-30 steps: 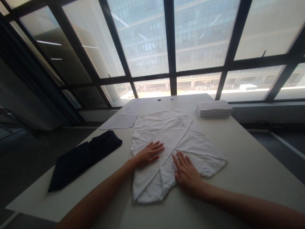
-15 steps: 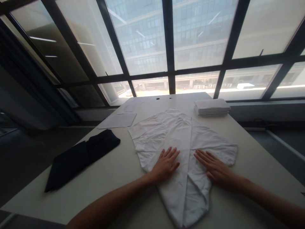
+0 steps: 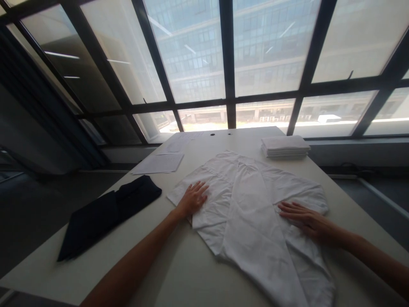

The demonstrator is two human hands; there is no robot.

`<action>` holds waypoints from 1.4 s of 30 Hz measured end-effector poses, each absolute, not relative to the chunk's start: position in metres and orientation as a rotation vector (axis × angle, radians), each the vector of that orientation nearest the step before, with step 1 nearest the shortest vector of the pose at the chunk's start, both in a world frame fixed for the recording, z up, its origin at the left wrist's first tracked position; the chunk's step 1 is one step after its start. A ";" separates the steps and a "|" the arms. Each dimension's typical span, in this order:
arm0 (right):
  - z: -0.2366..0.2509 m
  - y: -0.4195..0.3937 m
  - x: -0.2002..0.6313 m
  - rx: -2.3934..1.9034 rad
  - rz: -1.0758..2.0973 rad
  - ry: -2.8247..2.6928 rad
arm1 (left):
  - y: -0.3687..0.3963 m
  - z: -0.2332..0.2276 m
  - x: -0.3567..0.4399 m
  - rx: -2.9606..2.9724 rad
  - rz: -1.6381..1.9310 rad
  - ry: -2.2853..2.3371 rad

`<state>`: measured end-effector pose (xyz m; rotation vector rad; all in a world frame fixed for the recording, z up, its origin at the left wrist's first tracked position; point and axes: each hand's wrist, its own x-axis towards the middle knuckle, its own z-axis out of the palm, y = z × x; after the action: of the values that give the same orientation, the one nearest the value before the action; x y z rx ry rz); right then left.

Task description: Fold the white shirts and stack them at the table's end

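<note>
A white garment (image 3: 252, 213), with creases and a smooth lengthwise strip down its middle, lies spread on the white table (image 3: 134, 256); its lower end runs toward the near edge. My left hand (image 3: 193, 198) rests flat on the left part of the garment, fingers stretched out. On the right part lies my right hand (image 3: 306, 219), palm down, its fingers extended and close together over the cloth. Neither hand grips the fabric. What lies under the palms is hidden.
A folded dark garment (image 3: 108, 215) lies on the left of the table. Behind it are sheets of paper (image 3: 158, 163). At the back right sits a stack of folded white cloth (image 3: 285, 147). Large framed windows (image 3: 188, 51) stand beyond the far edge.
My left hand has moved left and away from me, off the middle strip. My right hand has shifted right. The garment's near end has swung to the right.
</note>
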<state>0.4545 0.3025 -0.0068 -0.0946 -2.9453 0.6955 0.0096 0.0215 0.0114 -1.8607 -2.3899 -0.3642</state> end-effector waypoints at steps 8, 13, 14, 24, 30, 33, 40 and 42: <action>-0.050 0.306 0.431 -0.997 0.224 -2.469 | -0.004 -0.006 0.012 -1.867 -0.193 -2.411; -0.059 0.318 0.417 -1.061 -0.046 -2.556 | -0.028 -0.011 0.025 -1.791 -0.167 -2.444; -0.059 0.322 0.416 -1.043 -0.056 -2.589 | -0.033 -0.011 0.031 -1.768 -0.164 -2.464; -0.043 0.371 0.401 -0.793 0.039 -2.842 | -0.076 -0.018 0.105 -1.557 -0.062 -2.679; -0.039 0.375 0.394 -0.788 0.095 -2.800 | -0.039 0.009 0.052 -1.753 -0.167 -2.575; -0.040 0.370 0.396 -0.977 0.036 -2.671 | -0.007 0.021 0.001 -2.001 -0.184 -2.416; -0.046 0.373 0.393 -1.113 0.026 -2.646 | 0.005 0.009 -0.061 -2.062 -0.278 -2.328; -0.044 0.378 0.389 -1.090 0.059 -2.656 | -0.003 0.006 -0.058 -2.039 -0.239 -2.337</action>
<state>0.3893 0.3775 -0.0443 -1.0895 -2.6560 0.0589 -0.0578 -0.0030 0.0056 -2.0389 -2.3371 -0.2386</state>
